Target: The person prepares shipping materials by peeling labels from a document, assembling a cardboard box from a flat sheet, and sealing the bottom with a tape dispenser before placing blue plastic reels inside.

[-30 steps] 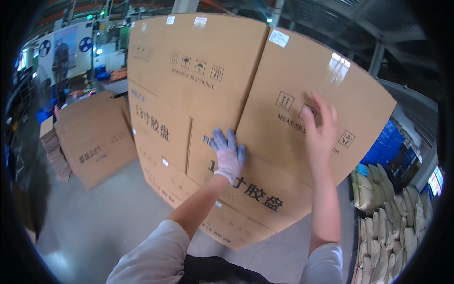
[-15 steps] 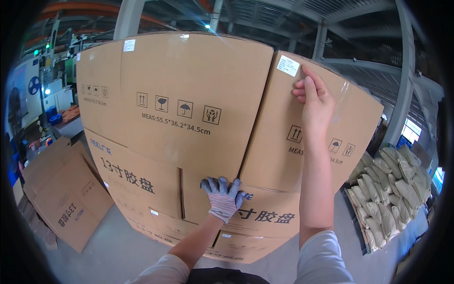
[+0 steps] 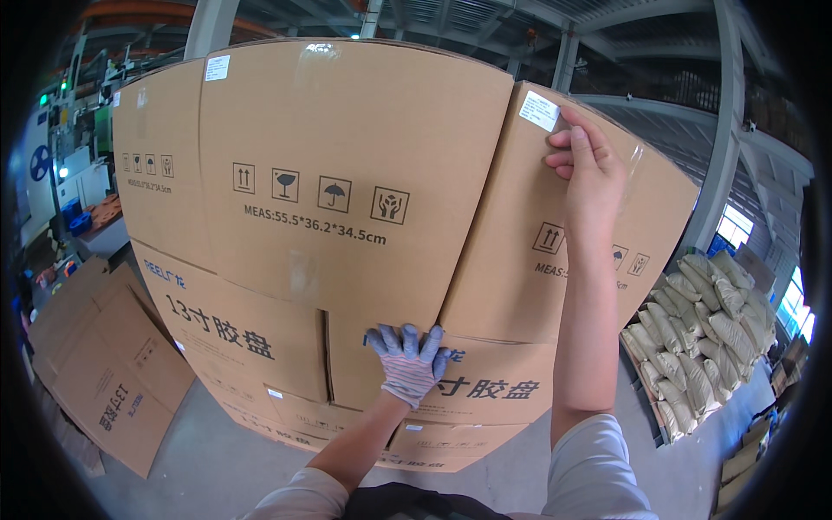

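Note:
A tall stack of brown cardboard boxes fills the head view. My left hand [image 3: 409, 360], in a grey knit glove, lies flat with fingers spread against a lower box [image 3: 260, 334] where two boxes meet. My right hand [image 3: 591, 169] is bare and reaches high, its fingertips pressed on the upper right box [image 3: 520, 260] just beside a small white label [image 3: 539, 111] near the top corner. Neither hand grips anything. A second white label [image 3: 217, 68] sits on the upper left box [image 3: 347, 147].
Flattened cardboard boxes [image 3: 113, 364] lie on the grey floor at the left. A pallet of stacked pale sacks [image 3: 693, 347] stands at the right. Machines and blue crates [image 3: 74, 217] are in the far left background. Steel columns [image 3: 724, 130] rise behind the stack.
My right hand has slid up the upper right box to the white label at its top. The view has moved closer and higher; my left hand stays pressed on the lower box.

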Available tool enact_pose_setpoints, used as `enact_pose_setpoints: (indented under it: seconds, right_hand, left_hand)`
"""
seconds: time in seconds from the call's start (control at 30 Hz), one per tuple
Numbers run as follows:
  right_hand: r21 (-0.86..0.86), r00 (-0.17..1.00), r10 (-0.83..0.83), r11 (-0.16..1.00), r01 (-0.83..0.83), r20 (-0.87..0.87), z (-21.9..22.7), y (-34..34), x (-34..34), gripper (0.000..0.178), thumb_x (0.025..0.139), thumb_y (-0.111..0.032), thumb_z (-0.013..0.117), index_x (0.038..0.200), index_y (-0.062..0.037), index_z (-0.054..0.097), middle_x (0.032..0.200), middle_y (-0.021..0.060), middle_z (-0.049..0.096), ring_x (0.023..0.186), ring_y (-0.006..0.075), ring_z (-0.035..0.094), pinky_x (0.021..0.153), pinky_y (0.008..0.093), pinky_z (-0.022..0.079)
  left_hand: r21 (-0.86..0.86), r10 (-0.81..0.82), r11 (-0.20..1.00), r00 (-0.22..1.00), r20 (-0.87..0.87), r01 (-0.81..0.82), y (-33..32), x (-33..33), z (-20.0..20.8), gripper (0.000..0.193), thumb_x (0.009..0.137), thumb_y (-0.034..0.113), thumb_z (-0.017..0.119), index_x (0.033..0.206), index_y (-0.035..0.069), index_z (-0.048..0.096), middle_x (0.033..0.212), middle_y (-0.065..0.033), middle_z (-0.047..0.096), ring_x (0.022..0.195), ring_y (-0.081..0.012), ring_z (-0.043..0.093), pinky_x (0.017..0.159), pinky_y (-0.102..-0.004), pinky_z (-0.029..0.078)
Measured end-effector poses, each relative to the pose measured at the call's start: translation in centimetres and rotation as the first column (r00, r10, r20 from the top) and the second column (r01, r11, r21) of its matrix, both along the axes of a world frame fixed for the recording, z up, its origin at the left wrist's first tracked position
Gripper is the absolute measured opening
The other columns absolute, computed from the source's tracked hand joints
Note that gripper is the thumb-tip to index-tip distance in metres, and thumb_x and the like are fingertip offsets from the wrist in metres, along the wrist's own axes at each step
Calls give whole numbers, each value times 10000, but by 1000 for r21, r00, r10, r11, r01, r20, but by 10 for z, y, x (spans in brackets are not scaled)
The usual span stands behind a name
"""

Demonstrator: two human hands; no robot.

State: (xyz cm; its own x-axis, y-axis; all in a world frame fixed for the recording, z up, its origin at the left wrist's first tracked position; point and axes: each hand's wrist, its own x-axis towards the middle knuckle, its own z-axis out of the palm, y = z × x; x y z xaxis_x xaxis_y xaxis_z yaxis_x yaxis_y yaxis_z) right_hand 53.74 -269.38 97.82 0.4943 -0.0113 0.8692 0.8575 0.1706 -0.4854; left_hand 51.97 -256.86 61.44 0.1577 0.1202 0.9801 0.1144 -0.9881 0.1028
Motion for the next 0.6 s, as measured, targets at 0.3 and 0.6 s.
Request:
enact_pose_setpoints:
  seconds: [0.3, 0.6]
  right_hand:
    - [-3, 996, 53, 999, -53, -74, 8, 1, -9, 257, 996, -112, 443, 1091, -29, 667, 833, 17, 644, 662, 65, 585, 631, 191, 436]
    - [40, 974, 194, 981, -191, -114, 12, -5, -3, 257, 1003, -134, 434, 1086, -30, 654, 868, 24, 643, 710, 86, 624, 667, 201, 467]
  left_hand:
    - [-35, -21, 999, 999, -25, 20, -1, -2, 1, 597, 836, 444, 597, 1381, 283, 414, 1516, -162, 159, 1363, -572, 51, 957, -801, 110]
    - [-21, -22, 1000, 1000, -11, 21, 2, -1, -1, 599, 844, 451, 580, 1389, 286, 396, 1483, -152, 200, 1377, -563, 6, 964, -799, 81]
